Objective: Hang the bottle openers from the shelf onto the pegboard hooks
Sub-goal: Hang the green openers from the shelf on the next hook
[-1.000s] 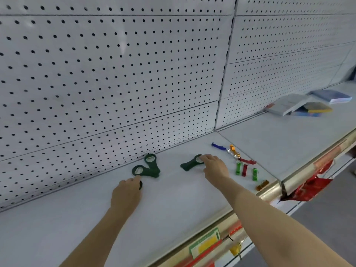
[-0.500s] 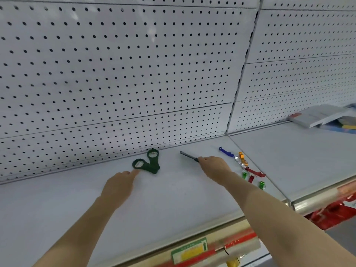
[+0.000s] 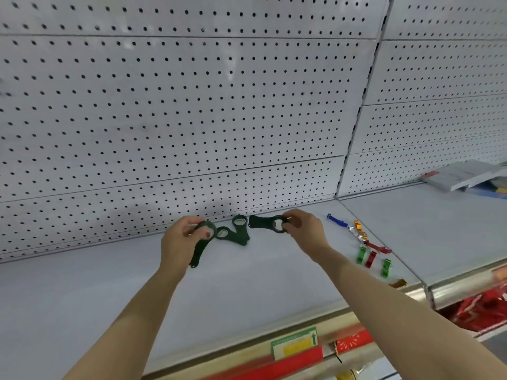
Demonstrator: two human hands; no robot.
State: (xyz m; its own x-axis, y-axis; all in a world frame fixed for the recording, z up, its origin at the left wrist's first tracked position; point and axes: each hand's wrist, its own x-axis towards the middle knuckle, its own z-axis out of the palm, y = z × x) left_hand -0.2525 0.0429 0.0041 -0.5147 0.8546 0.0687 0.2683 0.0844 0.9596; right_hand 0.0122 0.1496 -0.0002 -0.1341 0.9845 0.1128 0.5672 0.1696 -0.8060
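- Left hand (image 3: 182, 239) closed around the ring end of a dark green bottle opener (image 3: 199, 249); its handle hangs down below the hand.
- Right hand (image 3: 303, 229) pinches the ring end of a second green opener (image 3: 263, 222), handle pointing left, roughly level.
- Both are held off the shelf (image 3: 247, 292).
- Two more green openers (image 3: 233, 234) lie overlapping on the shelf between the hands, near the pegboard (image 3: 192, 105).
- Small coloured openers (image 3: 365, 250) are scattered right of the right hand.
- Books (image 3: 463, 176) lie far right.
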